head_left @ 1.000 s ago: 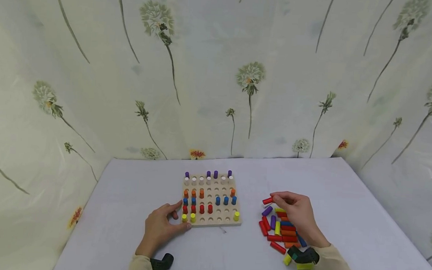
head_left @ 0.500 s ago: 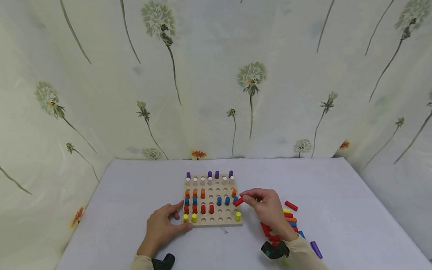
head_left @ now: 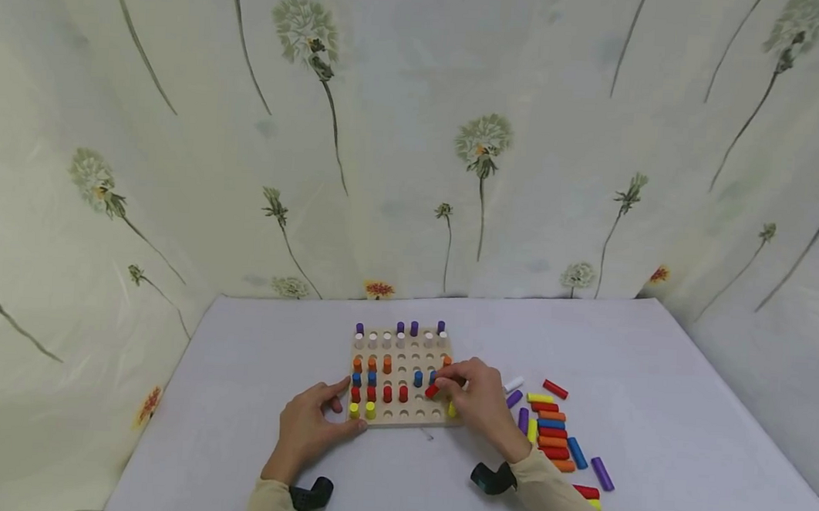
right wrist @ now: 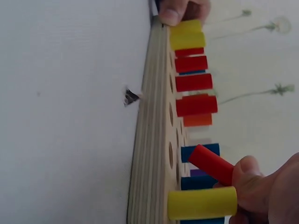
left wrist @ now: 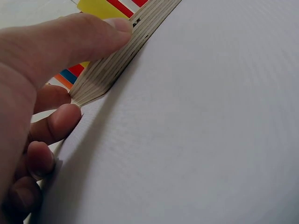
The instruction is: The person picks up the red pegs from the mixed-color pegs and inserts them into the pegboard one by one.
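Note:
A wooden pegboard (head_left: 401, 421) lies on the table, with rows of yellow, red, blue, orange, white and purple pegs standing in its holes. My left hand (head_left: 312, 422) grips its near left corner; in the left wrist view the thumb (left wrist: 100, 35) presses the layered edge and the fingers curl by the corner. Over the right side of the board, my right hand (head_left: 477, 398) pinches a red peg (right wrist: 210, 163) between thumb and fingers. The peg is tilted, its free end above the board near the red row. A yellow peg (right wrist: 201, 203) stands right beside that hand.
Right of the board lies a group of loose pegs (head_left: 551, 433) in several colours, partly behind the right forearm. A lone purple peg (head_left: 603, 473) lies at its right side. Behind the table hangs a dandelion-patterned curtain (head_left: 386, 169). Both wrists wear black cameras.
My right hand has carried the red peg leftward from the loose pegs to over the board. The left hand has stayed at the corner.

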The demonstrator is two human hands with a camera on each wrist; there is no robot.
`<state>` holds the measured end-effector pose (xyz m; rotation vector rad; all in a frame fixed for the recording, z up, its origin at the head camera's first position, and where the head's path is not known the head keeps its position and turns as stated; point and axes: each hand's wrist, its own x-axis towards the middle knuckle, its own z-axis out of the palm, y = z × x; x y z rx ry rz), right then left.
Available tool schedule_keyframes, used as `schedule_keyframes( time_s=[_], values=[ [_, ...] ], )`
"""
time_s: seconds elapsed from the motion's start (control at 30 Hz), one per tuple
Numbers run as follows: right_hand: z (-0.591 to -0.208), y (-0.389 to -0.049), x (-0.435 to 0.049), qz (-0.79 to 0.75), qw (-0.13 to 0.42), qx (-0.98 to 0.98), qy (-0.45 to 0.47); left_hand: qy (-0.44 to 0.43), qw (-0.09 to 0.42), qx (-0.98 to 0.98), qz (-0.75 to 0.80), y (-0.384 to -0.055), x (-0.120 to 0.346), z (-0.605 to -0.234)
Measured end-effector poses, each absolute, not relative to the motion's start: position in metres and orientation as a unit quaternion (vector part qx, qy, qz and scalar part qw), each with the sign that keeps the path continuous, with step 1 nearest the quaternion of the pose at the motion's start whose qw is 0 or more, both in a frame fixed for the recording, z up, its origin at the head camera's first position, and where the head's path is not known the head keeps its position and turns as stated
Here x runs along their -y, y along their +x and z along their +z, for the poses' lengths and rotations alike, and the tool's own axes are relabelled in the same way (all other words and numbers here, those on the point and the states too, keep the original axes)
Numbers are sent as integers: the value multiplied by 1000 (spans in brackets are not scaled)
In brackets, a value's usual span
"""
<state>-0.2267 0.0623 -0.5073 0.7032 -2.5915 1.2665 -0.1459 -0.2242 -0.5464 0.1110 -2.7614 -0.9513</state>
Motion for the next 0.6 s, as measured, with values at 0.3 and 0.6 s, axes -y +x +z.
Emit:
schedule_keyframes(
  time_s=[0.3,0.6],
  values=[
    [-513,-223,-47,392,141,865,279,37,114,939,-322,-147,223,-546],
    [-514,-220,-40,351,169,873,294,43,97,941,-323,-146,225,-546]
  ],
)
